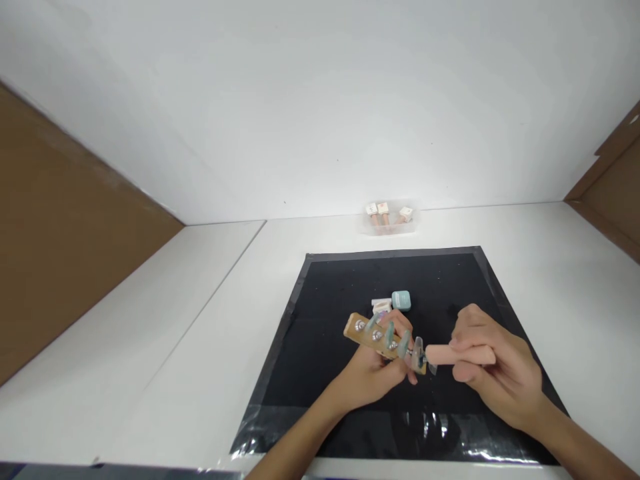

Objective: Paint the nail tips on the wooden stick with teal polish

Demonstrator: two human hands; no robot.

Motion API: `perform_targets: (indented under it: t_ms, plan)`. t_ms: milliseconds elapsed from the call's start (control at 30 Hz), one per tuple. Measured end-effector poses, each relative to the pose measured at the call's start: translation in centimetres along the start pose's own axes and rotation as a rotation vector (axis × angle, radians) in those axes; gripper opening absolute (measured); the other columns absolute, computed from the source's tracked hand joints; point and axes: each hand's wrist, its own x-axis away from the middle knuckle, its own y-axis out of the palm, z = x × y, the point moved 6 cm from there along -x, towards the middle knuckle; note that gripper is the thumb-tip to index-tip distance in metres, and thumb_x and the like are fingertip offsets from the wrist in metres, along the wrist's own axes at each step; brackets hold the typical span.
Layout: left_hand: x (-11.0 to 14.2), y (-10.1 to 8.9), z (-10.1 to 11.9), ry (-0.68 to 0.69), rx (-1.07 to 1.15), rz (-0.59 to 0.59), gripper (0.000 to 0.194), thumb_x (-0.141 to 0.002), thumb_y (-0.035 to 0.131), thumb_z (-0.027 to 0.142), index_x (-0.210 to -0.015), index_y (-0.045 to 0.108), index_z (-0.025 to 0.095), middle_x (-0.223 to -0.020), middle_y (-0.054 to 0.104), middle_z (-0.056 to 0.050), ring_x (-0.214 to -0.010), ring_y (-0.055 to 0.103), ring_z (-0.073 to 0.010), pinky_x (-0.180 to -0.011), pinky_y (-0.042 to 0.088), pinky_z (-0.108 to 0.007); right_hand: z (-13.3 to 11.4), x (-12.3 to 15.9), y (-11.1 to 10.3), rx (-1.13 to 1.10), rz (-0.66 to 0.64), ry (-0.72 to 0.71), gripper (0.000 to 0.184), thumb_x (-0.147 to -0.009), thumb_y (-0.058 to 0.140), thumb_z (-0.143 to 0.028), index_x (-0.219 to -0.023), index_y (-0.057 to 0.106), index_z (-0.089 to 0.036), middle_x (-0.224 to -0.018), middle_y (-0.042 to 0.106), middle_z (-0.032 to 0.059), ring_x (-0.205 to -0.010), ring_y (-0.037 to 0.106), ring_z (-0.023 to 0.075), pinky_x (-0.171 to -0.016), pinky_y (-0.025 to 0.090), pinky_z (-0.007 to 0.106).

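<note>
My left hand (383, 373) grips a wooden nail display stand (367, 335) with round metal studs. Several false nails (389, 335) stand up from it, some teal and the ones at the right end clear. Between the thumb and fingers of my right hand (500, 363) is a pink nail polish brush (443, 354), held by its handle. Its tip meets a clear false nail (418, 353) near the stand's right end. Just beyond my left hand lie a teal square bottle (401, 301) and a small white item (381, 307), partly hidden.
Under my hands a black mat (320, 373) is taped to the white table (200, 347). A clear plastic box (391, 225) with several pink-and-white bottles stands by the back wall. Brown panels (60, 220) flank both sides.
</note>
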Motion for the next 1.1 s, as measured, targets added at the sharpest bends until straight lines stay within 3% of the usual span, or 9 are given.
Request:
perform_targets:
  t_ms: [200, 467, 567, 667, 900, 1100]
  plan:
    - [0.0, 0.1, 0.1, 0.003, -0.005, -0.007, 0.025, -0.084, 0.056, 0.038, -0.079, 0.042, 0.018, -0.085, 0.038, 0.002, -0.061, 0.051, -0.0046, -0.051, 0.052, -0.017, 0.0, 0.0, 0.0, 0.074, 0.024, -0.016, 0.019, -0.093, 0.051, -0.035, -0.081, 0.055, -0.021, -0.057, 0.055, -0.0009, -0.051, 0.049, 0.0128, -0.047, 0.041, 0.027]
    - [0.1, 0.2, -0.2, -0.018, 0.017, -0.024, 0.029, -0.084, 0.055, 0.042, -0.079, 0.042, 0.018, -0.086, 0.038, 0.001, -0.058, 0.053, -0.0042, -0.051, 0.051, -0.018, 1.3, 1.2, -0.8, -0.023, 0.139, 0.180, 0.022, -0.089, 0.056, -0.042, -0.079, 0.058, -0.022, -0.062, 0.055, 0.0001, -0.056, 0.051, 0.0140, -0.047, 0.040, 0.025]
    - [0.1, 0.3, -0.1, -0.040, 0.004, -0.021, 0.030, -0.083, 0.057, 0.044, -0.077, 0.041, 0.018, -0.085, 0.039, 0.001, -0.058, 0.052, -0.0050, -0.051, 0.051, -0.019, 1.4, 1.3, -0.3, -0.112, 0.081, 0.227, 0.027, -0.089, 0.053, -0.047, -0.078, 0.057, -0.022, -0.062, 0.054, -0.0002, -0.055, 0.050, 0.0139, -0.045, 0.040, 0.024]
    - [0.1, 0.5, -0.1, -0.037, -0.007, -0.044, 0.031, -0.082, 0.056, 0.045, -0.078, 0.042, 0.018, -0.085, 0.039, 0.001, -0.060, 0.051, -0.0059, -0.050, 0.052, -0.020, 1.2, 1.1, 0.0, -0.078, 0.030, 0.217, 0.026, -0.089, 0.055, -0.044, -0.077, 0.058, -0.022, -0.063, 0.056, 0.0002, -0.054, 0.049, 0.0131, -0.043, 0.037, 0.023]
    - [0.2, 0.7, -0.3, -0.016, 0.014, -0.075, 0.033, -0.083, 0.056, 0.047, -0.079, 0.042, 0.018, -0.086, 0.038, 0.001, -0.061, 0.053, -0.0053, -0.051, 0.052, -0.018, 0.6, 0.8, -0.4, 0.063, 0.073, 0.122, 0.023, -0.090, 0.055, -0.037, -0.074, 0.058, -0.021, -0.059, 0.056, -0.0001, -0.053, 0.049, 0.0138, -0.043, 0.039, 0.024]
    - [0.0, 0.9, 0.0, -0.032, 0.027, -0.075, 0.034, -0.082, 0.056, 0.049, -0.079, 0.041, 0.017, -0.087, 0.037, 0.002, -0.058, 0.052, -0.0030, -0.052, 0.052, -0.017, 0.9, 0.7, -0.9, 0.091, 0.120, 0.146, 0.018, -0.089, 0.058, -0.033, -0.075, 0.058, -0.021, -0.059, 0.056, 0.0000, -0.051, 0.051, 0.0140, -0.042, 0.040, 0.024]
